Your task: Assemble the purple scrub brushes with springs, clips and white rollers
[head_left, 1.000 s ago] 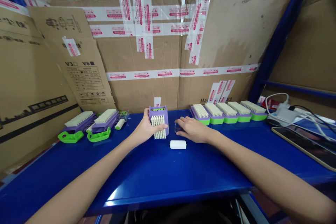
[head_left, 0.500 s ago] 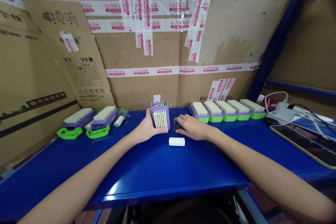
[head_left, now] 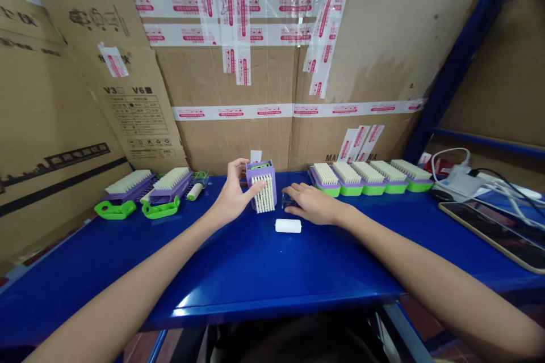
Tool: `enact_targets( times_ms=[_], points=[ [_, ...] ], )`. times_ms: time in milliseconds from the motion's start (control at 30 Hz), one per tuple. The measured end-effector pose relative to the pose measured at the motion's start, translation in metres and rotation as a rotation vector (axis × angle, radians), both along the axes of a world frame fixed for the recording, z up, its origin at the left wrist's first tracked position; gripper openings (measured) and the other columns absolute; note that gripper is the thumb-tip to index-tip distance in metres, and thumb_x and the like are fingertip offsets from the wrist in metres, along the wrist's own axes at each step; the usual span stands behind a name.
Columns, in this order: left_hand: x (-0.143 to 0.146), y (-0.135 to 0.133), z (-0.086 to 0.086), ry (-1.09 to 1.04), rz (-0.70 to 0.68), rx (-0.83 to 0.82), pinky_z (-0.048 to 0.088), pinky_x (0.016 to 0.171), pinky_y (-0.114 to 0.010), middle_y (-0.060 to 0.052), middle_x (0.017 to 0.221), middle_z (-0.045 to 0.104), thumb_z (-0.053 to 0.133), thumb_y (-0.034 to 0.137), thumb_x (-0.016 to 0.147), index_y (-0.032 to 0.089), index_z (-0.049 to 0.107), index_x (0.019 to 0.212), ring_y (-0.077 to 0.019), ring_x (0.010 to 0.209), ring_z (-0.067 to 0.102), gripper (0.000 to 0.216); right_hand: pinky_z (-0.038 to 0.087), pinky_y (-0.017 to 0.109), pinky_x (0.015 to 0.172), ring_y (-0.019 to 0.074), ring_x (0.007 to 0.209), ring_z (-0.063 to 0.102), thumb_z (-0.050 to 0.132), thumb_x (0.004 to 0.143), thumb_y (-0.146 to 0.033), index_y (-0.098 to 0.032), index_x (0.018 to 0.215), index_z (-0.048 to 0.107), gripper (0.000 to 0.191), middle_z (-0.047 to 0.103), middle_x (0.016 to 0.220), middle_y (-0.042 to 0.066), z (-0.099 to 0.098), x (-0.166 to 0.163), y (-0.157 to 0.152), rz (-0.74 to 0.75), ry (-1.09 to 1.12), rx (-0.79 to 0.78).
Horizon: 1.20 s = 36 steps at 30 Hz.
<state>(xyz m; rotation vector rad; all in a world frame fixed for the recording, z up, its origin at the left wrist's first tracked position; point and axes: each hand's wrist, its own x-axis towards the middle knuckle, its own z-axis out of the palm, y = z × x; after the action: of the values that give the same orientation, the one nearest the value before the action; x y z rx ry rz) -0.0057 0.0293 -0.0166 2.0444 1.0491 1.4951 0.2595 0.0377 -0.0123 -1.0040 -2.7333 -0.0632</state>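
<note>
My left hand [head_left: 232, 195] grips a purple brush [head_left: 263, 187] that stands on end on the blue table [head_left: 255, 272], its white bristles facing me. My right hand [head_left: 310, 203] lies just to the right of it, fingers curled down over a small clear piece [head_left: 286, 200] on the table. A white cylinder [head_left: 288, 226] lies loose in front of both hands.
A row of several purple-and-green brushes [head_left: 370, 177] lines the back right. Two purple brushes with green handles [head_left: 145, 193] and a small white roller [head_left: 195, 191] lie at the back left. Taped cardboard boxes [head_left: 264, 79] wall the back. A tablet [head_left: 494, 227] and cables [head_left: 464, 178] sit at the right.
My left hand has shifted its hold on the purple brush and stood it more upright, a little farther back. My right hand has stayed over the small clear piece.
</note>
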Motion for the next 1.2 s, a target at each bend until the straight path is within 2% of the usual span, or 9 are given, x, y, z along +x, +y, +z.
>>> enact_targets(
  times_ms=[133,300,533,667,833,1033,1200],
  points=[
    [-0.001,0.0,-0.004,0.028,-0.046,-0.046,0.059,0.104,-0.053,-0.015,0.143,0.061,0.082,0.048,0.09,0.028,0.035,0.139,-0.0308,0.128,0.068,0.071,0.053,0.048,0.092,0.0362,0.112,0.068,0.064,0.107,-0.037,-0.011,0.139,0.06,0.042,0.069,0.127,0.021,0.0,-0.001,-0.001,-0.012,-0.004,0.002],
    [-0.002,0.003,-0.01,0.095,-0.058,-0.097,0.058,0.108,-0.061,-0.018,0.145,0.06,0.087,0.048,0.084,0.026,0.028,0.146,-0.0361,0.133,0.066,0.088,0.053,0.048,0.091,0.0361,0.11,0.07,0.064,0.106,-0.039,-0.013,0.14,0.06,0.043,0.069,0.126,0.021,-0.001,-0.002,-0.003,-0.032,0.007,0.017],
    [-0.003,0.001,-0.009,0.226,0.008,-0.155,0.052,0.114,-0.063,-0.018,0.141,0.061,0.09,0.052,0.078,0.023,0.034,0.136,-0.0399,0.138,0.063,0.086,0.053,0.051,0.093,0.0375,0.113,0.066,0.062,0.107,-0.038,-0.009,0.152,0.05,0.054,0.065,0.133,0.023,0.003,-0.005,-0.008,-0.045,-0.015,0.094],
    [-0.002,-0.001,-0.011,0.267,0.023,-0.17,0.054,0.111,-0.061,-0.016,0.137,0.061,0.092,0.055,0.074,0.022,0.036,0.131,-0.0415,0.137,0.063,0.087,0.049,0.049,0.093,0.036,0.113,0.061,0.061,0.107,-0.038,-0.013,0.14,0.058,0.042,0.064,0.13,0.02,0.008,-0.007,-0.013,-0.033,-0.006,0.187],
    [-0.002,0.0,-0.009,0.21,0.038,-0.17,0.056,0.109,-0.06,-0.016,0.136,0.064,0.086,0.057,0.083,0.024,0.035,0.129,-0.0384,0.133,0.067,0.076,0.04,0.043,0.093,0.0312,0.106,0.057,0.057,0.11,-0.041,-0.017,0.118,0.063,0.027,0.068,0.118,0.015,0.017,-0.013,-0.026,0.016,0.022,0.21],
    [-0.001,0.004,-0.007,0.035,0.041,-0.138,0.057,0.109,-0.058,-0.017,0.142,0.063,0.084,0.051,0.087,0.025,0.036,0.132,-0.0335,0.131,0.068,0.071,0.031,0.045,0.1,0.0248,0.091,0.056,0.056,0.11,-0.056,-0.019,0.1,0.064,0.039,0.071,0.096,0.007,0.016,-0.02,-0.04,0.181,0.026,0.114],
    [0.001,0.004,-0.007,-0.023,0.093,-0.058,0.06,0.101,-0.053,-0.015,0.141,0.062,0.082,0.049,0.089,0.026,0.037,0.134,-0.0301,0.123,0.07,0.068,0.033,0.042,0.093,0.0256,0.092,0.057,0.063,0.104,-0.056,-0.019,0.103,0.063,0.037,0.07,0.103,0.009,0.014,-0.023,-0.046,0.218,-0.03,0.084]
  ],
)
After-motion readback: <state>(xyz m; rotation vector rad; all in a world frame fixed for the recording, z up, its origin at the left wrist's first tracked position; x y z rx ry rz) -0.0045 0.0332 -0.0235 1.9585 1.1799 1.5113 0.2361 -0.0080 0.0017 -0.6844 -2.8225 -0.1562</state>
